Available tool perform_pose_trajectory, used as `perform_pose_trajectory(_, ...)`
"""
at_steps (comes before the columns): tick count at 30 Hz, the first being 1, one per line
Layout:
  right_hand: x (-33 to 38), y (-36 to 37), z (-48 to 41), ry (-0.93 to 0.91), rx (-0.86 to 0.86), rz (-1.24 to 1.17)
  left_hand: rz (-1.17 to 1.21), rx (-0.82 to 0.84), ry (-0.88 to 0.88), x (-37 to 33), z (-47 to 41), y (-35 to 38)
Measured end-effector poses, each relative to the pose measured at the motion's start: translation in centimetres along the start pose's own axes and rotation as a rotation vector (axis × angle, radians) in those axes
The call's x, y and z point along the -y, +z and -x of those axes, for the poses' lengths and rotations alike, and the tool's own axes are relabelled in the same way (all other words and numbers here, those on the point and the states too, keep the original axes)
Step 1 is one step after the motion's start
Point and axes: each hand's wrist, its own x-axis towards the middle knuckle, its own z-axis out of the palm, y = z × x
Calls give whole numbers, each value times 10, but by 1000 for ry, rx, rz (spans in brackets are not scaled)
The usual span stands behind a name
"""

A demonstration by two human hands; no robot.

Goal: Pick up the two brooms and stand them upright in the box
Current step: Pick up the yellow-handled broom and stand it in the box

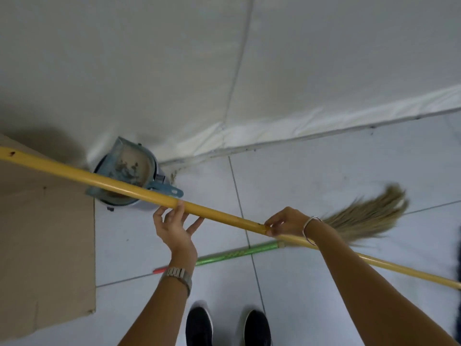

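Observation:
A yellow-handled broom [104, 182] is held off the floor and slants across the view from upper left to lower right; its head is out of frame. My right hand [287, 224] pinches this handle near its middle. My left hand [174, 226] is just under the handle with fingers spread, and only the index fingertip touches it. The second broom lies on the tiled floor, with a green handle [237, 253] and straw bristles [369, 216] fanning right behind my right wrist. The cardboard box [45, 233] stands at the left, and the yellow handle's end reaches over it.
A blue dustpan [129, 168] rests on a small bin in the corner by the white wall [224, 58]. My two black shoes [199, 325] stand on the floor tiles at the bottom. Something dark shows at the right edge [458, 258].

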Motion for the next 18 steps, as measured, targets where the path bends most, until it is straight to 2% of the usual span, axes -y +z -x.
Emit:
perform_pose_trajectory(4, 41, -54, 62, -55, -95, -93, 45, 175, 139, -82, 32, 46)
perform_pose_trajectory(13, 161, -171, 230, -297, -249, -479, 1, 486, 433, -324, 145, 160)
perform_pose_trajectory(18, 189, -208, 321, -437, -315, -624, -77, 666, 562, -413, 230, 200)
